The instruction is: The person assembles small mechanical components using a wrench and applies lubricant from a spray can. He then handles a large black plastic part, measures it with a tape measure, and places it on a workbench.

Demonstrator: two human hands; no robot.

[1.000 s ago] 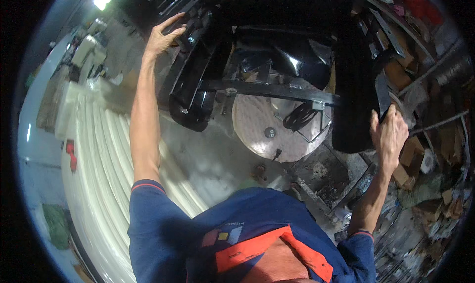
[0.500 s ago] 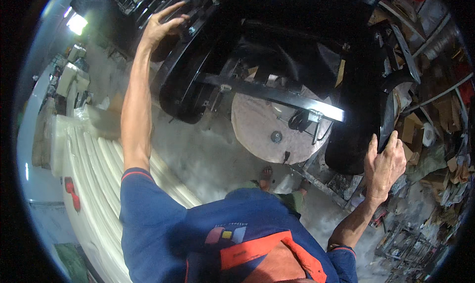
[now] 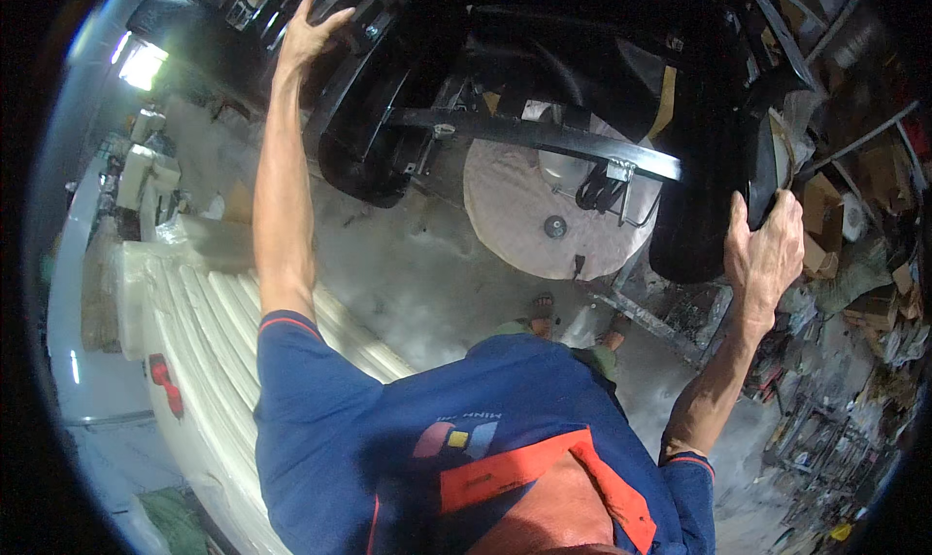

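A large black padded piece (image 3: pixel 568 65), apparently a seat with side arms, stands before me, its underside dark and hard to read. Across it runs a black flat metal bar (image 3: pixel 544 137). My right hand (image 3: pixel 767 249) closes round the lower end of a curved black arm (image 3: pixel 764 171) on the right side. On the left, my left hand (image 3: pixel 309 38) is raised beside the padded left side (image 3: pixel 364 157), thumb and fingers apart. Nothing shows in its grip; whether it touches the dark metal strips behind it is unclear. Coiled black cable (image 3: pixel 599 188) hangs under the bar.
Beneath the seat lies a round pale board (image 3: pixel 519 230) with a small black disc on it. Long cream foam-like strips (image 3: pixel 209 312) are stacked at my left. Cardboard boxes (image 3: pixel 823 215), metal racks and scattered parts crowd the right. My feet (image 3: pixel 542 312) are on the grey floor.
The seat and bar sit slightly higher in the picture. My left hand has moved up a little, fingers still spread. The right hand keeps its hold on the black arm.
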